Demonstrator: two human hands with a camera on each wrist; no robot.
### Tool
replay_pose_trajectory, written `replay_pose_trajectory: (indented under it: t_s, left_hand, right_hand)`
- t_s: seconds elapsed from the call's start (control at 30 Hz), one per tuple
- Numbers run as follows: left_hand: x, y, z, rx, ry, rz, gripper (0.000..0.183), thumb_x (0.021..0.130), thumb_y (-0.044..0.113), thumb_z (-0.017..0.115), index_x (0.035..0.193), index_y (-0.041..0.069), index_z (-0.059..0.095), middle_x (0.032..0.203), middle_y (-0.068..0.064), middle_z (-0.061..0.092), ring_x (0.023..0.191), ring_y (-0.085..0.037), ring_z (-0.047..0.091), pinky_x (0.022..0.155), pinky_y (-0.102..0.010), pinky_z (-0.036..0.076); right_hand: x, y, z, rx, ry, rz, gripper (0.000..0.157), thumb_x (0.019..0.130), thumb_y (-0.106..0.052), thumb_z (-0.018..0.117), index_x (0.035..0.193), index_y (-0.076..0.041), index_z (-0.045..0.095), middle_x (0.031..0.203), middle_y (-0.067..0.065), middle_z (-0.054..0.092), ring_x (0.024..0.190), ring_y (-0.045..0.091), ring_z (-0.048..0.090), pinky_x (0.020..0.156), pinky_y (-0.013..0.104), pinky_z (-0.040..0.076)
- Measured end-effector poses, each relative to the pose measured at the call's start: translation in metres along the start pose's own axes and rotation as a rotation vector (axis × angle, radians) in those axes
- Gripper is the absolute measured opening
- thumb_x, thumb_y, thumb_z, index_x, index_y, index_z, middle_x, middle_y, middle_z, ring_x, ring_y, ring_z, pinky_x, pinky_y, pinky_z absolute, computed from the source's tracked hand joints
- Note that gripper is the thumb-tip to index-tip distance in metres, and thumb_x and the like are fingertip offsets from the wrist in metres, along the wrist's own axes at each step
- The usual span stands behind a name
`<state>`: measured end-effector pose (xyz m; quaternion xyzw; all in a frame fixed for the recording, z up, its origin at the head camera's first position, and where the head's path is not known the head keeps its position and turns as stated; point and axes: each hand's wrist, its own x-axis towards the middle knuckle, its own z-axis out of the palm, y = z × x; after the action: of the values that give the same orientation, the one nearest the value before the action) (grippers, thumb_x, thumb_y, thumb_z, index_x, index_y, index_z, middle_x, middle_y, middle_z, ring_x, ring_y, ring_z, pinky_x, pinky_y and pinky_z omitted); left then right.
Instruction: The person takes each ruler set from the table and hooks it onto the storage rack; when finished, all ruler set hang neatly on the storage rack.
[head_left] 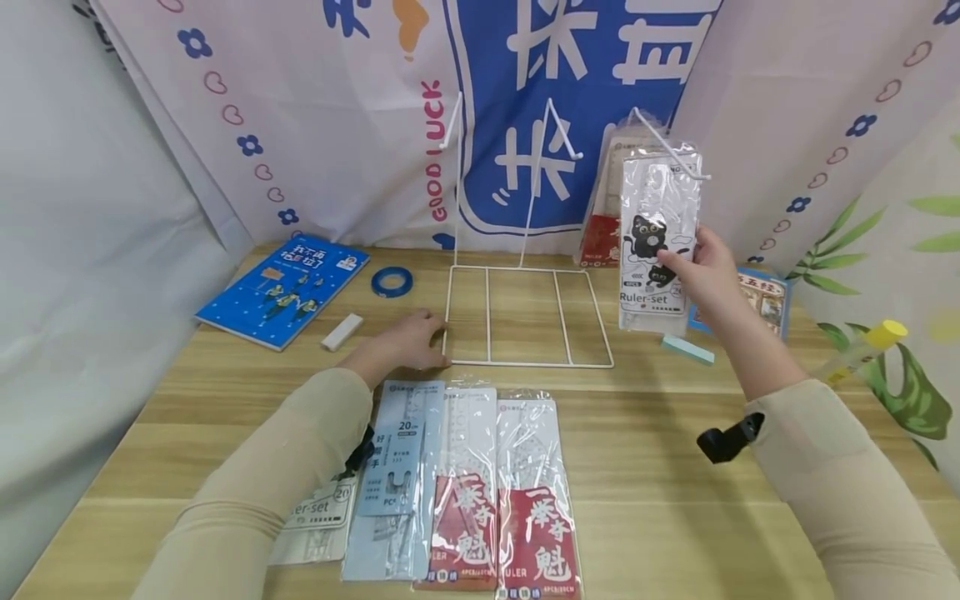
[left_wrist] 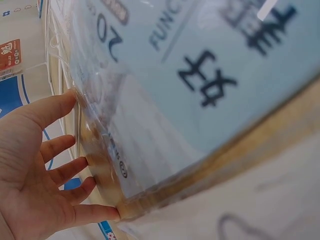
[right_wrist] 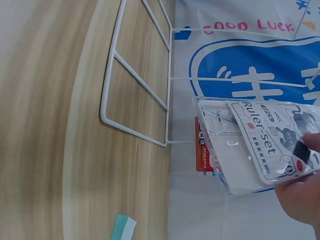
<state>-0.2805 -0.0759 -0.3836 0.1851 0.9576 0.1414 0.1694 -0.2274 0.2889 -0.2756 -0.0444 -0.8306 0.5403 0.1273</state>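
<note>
My right hand (head_left: 705, 271) grips a clear-packed ruler set (head_left: 651, 287) with black cats on its card, thumb on the front. The package stands upright at the right hook (head_left: 678, 160) of a white wire rack (head_left: 525, 364), its top overlapping the hook wire. Behind it at that hook is a red-and-white ruler pack (head_left: 602, 233). My left hand (head_left: 408, 342) rests at the left side of the rack's base. In the left wrist view its fingers (left_wrist: 68, 167) are spread, with the thumb at the wire and a blue ruler pack (left_wrist: 150, 115) close by.
Two red-and-white ruler packs (head_left: 536, 533) lie in front, beside blue packs (head_left: 390, 542) and another cat pack (head_left: 318, 521). A blue book (head_left: 288, 287), blue tape roll (head_left: 392, 282) and white eraser (head_left: 342, 332) lie left; a mint block (head_left: 687, 349) and yellow-capped tube (head_left: 885, 335) right.
</note>
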Motion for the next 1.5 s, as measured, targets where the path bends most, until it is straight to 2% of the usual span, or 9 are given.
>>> replay_pose_trajectory:
  t_s: [0.1, 0.23, 0.47, 0.63, 1.0, 1.37, 1.5]
  left_hand:
    - [0.001, -0.002, 0.001, 0.007, 0.005, 0.005, 0.067, 0.079, 0.040, 0.066, 0.135, 0.014, 0.039, 0.143, -0.018, 0.023, 0.128, -0.035, 0.026, 0.102, -0.050, 0.027]
    - [0.001, -0.002, 0.001, 0.011, 0.012, 0.014, 0.067, 0.079, 0.039, 0.066, 0.135, 0.014, 0.040, 0.143, -0.019, 0.024, 0.128, -0.035, 0.027, 0.102, -0.050, 0.026]
    - [0.001, -0.001, 0.000, 0.007, 0.017, 0.014, 0.067, 0.078, 0.038, 0.067, 0.135, 0.013, 0.040, 0.142, -0.018, 0.025, 0.127, -0.035, 0.027, 0.102, -0.050, 0.027]
    - [0.001, -0.001, 0.001, 0.018, 0.019, 0.043, 0.067, 0.079, 0.036, 0.067, 0.134, 0.011, 0.040, 0.141, -0.020, 0.026, 0.127, -0.035, 0.029, 0.103, -0.048, 0.027]
    - [0.001, -0.002, 0.001, -0.006, 0.007, 0.036, 0.067, 0.079, 0.035, 0.067, 0.135, 0.011, 0.040, 0.142, -0.020, 0.024, 0.127, -0.035, 0.028, 0.103, -0.048, 0.026]
    - [0.002, -0.001, 0.002, 0.001, 0.019, 0.041, 0.067, 0.079, 0.036, 0.067, 0.135, 0.012, 0.040, 0.142, -0.020, 0.024, 0.127, -0.035, 0.027, 0.103, -0.048, 0.026]
    - [0.002, -0.002, 0.002, -0.006, 0.018, 0.040, 0.067, 0.078, 0.035, 0.067, 0.135, 0.012, 0.040, 0.142, -0.019, 0.024, 0.127, -0.035, 0.028, 0.103, -0.048, 0.026]
  right_hand:
    - [0.013, 0.002, 0.006, -0.047, 0.002, 0.005, 0.049, 0.090, -0.021, 0.053, 0.131, -0.001, 0.035, 0.117, 0.017, 0.054, 0.087, 0.007, 0.059, 0.078, 0.024, 0.051]
    - [0.025, 0.006, 0.013, -0.077, -0.009, 0.014, 0.045, 0.092, -0.021, 0.050, 0.129, 0.000, 0.035, 0.119, 0.018, 0.051, 0.095, 0.015, 0.056, 0.087, 0.031, 0.047]
    - [0.039, 0.012, 0.018, -0.017, -0.016, 0.021, 0.042, 0.093, -0.017, 0.047, 0.129, 0.002, 0.033, 0.121, 0.018, 0.049, 0.104, 0.021, 0.052, 0.094, 0.034, 0.041]
    - [0.046, 0.015, 0.018, -0.033, -0.018, 0.038, 0.044, 0.094, -0.021, 0.046, 0.131, -0.001, 0.033, 0.126, 0.019, 0.047, 0.112, 0.026, 0.048, 0.096, 0.037, 0.039]
    - [0.058, 0.016, 0.018, -0.101, -0.015, 0.005, 0.043, 0.095, -0.023, 0.043, 0.129, 0.001, 0.035, 0.124, 0.020, 0.048, 0.107, 0.025, 0.050, 0.090, 0.035, 0.043]
    - [0.056, 0.023, 0.017, -0.098, -0.028, 0.005, 0.041, 0.095, -0.019, 0.042, 0.126, 0.006, 0.034, 0.116, 0.020, 0.050, 0.090, 0.016, 0.052, 0.078, 0.027, 0.048]
    - [0.053, 0.028, 0.014, -0.109, -0.030, 0.010, 0.042, 0.095, -0.021, 0.041, 0.126, 0.006, 0.033, 0.112, 0.017, 0.050, 0.084, 0.011, 0.050, 0.068, 0.020, 0.048]
